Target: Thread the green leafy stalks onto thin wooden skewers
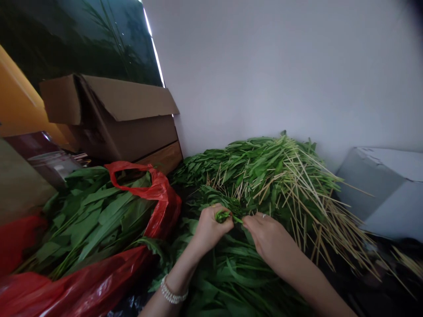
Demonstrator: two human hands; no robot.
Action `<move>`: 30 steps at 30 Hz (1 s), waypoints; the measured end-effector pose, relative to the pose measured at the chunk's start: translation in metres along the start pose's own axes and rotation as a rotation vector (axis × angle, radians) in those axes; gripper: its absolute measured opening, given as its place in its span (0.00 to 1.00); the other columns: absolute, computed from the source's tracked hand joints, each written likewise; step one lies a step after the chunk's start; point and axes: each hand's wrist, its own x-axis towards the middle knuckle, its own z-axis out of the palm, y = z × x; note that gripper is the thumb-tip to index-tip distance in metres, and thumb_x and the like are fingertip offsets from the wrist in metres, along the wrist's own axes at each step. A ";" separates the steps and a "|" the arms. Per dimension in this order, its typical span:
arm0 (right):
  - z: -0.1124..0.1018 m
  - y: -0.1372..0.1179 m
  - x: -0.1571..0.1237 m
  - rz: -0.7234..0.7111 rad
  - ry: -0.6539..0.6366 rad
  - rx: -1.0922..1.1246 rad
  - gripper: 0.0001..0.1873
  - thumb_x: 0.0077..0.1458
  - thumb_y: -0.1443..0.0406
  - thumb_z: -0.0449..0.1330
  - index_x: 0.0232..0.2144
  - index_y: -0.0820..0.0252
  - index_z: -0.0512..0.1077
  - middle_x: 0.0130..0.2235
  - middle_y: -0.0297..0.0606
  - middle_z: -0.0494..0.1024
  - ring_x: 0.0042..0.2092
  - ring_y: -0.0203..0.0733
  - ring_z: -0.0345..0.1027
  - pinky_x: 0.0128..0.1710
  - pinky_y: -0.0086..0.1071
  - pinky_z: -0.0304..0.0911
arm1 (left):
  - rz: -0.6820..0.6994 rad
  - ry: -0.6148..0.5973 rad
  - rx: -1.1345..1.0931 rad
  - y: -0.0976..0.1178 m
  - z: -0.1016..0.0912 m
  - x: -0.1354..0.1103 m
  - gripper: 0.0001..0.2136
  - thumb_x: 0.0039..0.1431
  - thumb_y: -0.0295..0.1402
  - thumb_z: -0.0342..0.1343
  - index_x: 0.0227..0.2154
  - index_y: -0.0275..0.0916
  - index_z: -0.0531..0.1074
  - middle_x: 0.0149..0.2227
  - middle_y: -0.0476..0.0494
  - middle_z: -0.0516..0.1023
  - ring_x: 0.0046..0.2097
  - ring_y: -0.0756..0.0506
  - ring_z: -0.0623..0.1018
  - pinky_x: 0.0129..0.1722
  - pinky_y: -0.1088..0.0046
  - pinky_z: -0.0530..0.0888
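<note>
My left hand (211,226) is closed round a folded green leaf (222,215), whose bunched end pokes out above the fist. From that fist a thin green part reaches across to my right hand (264,231), which pinches it between thumb and fingers; a ring shows on one finger. Long loose green leaves (238,277) lie below both hands. Behind them rises a heap of leaves on thin sticks (257,158), the pale stick ends (317,207) fanning out to the right. A beaded bracelet (173,293) circles my left wrist.
At the left, a red plastic bag (165,202) holds broad green leaves (99,215). An open cardboard box (132,132) stands behind it. A white box (380,189) sits at the right, and a pale wall (264,66) closes off the back.
</note>
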 end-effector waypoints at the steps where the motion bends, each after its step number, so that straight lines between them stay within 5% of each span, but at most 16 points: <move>1: -0.001 0.000 0.001 -0.002 0.002 -0.012 0.13 0.58 0.79 0.50 0.31 0.60 0.69 0.30 0.38 0.73 0.35 0.45 0.67 0.36 0.36 0.60 | -0.023 0.004 -0.025 0.001 0.001 0.002 0.07 0.46 0.22 0.53 0.24 0.36 0.76 0.25 0.48 0.75 0.29 0.49 0.74 0.32 0.77 0.68; 14: -0.001 0.000 0.014 -0.048 0.082 -0.122 0.10 0.57 0.77 0.54 0.30 0.60 0.69 0.29 0.37 0.73 0.34 0.46 0.66 0.39 0.37 0.60 | -0.248 0.068 -0.176 -0.004 0.006 0.016 0.06 0.45 0.29 0.54 0.22 0.33 0.74 0.21 0.50 0.72 0.24 0.51 0.70 0.26 0.78 0.65; 21: 0.004 0.002 0.015 -0.070 0.097 -0.152 0.13 0.51 0.82 0.54 0.30 0.61 0.70 0.29 0.38 0.72 0.35 0.46 0.66 0.39 0.37 0.60 | -0.140 0.152 0.012 -0.010 0.011 0.014 0.06 0.46 0.29 0.54 0.24 0.34 0.75 0.25 0.47 0.75 0.28 0.49 0.73 0.30 0.76 0.68; 30: 0.009 -0.001 0.017 -0.184 0.236 -0.272 0.12 0.49 0.81 0.55 0.27 0.62 0.69 0.26 0.38 0.70 0.31 0.47 0.64 0.35 0.38 0.59 | -0.182 0.157 -0.077 -0.021 0.020 0.014 0.06 0.47 0.31 0.55 0.23 0.34 0.75 0.22 0.49 0.73 0.26 0.51 0.70 0.27 0.78 0.66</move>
